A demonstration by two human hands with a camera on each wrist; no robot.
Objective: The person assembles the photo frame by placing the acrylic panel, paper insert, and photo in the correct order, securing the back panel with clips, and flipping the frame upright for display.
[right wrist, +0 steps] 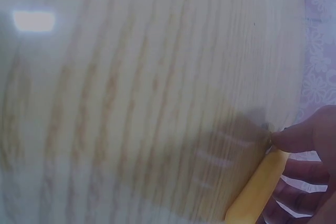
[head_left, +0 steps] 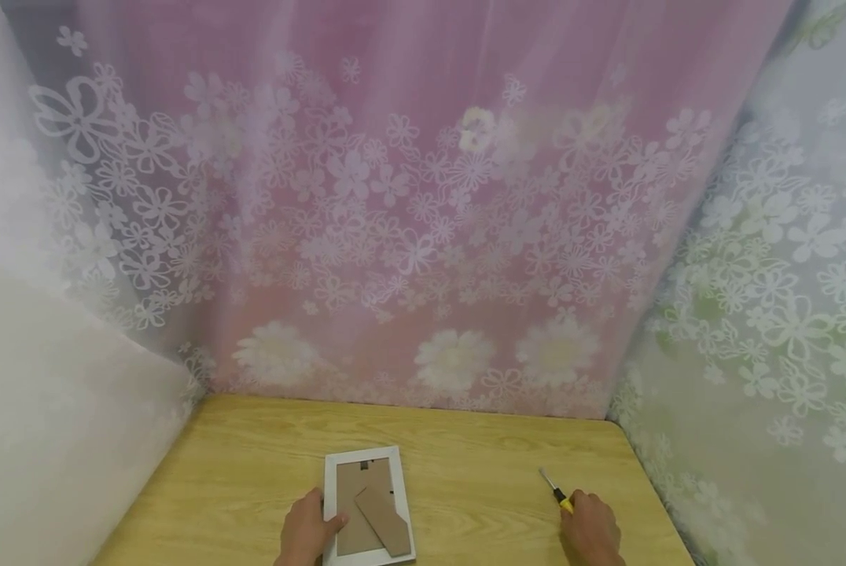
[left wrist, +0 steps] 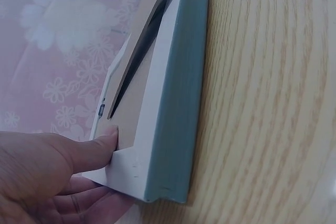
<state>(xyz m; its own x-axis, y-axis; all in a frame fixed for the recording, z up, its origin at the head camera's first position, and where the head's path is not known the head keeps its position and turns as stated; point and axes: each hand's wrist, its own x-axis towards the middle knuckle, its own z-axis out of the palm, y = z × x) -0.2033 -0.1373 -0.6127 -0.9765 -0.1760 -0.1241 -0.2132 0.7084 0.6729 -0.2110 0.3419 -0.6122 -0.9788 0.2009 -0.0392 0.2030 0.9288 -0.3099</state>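
Observation:
A white picture frame (head_left: 331,479) lies face down on the table, its brown backboard and easel stand (head_left: 384,523) showing. My left hand (head_left: 304,528) grips the frame's left edge. In the left wrist view, the thumb (left wrist: 102,148) presses on the back near a corner and the other fingers go underneath; the stand is tilted up off the backboard there. Over at the right, my right hand (head_left: 593,527) holds a screwdriver (head_left: 567,505) by its yellow and black handle, metal shaft pointing away and to the left. The right wrist view shows the yellow handle (right wrist: 257,192) against the fingers.
The wood-grain table (head_left: 480,456) spans the space between both hands. A pink flowered curtain (head_left: 423,236) hangs along its far edge, with pale flowered sheets at the left (head_left: 55,377) and right (head_left: 763,377). Light reflects off the tabletop in the right wrist view.

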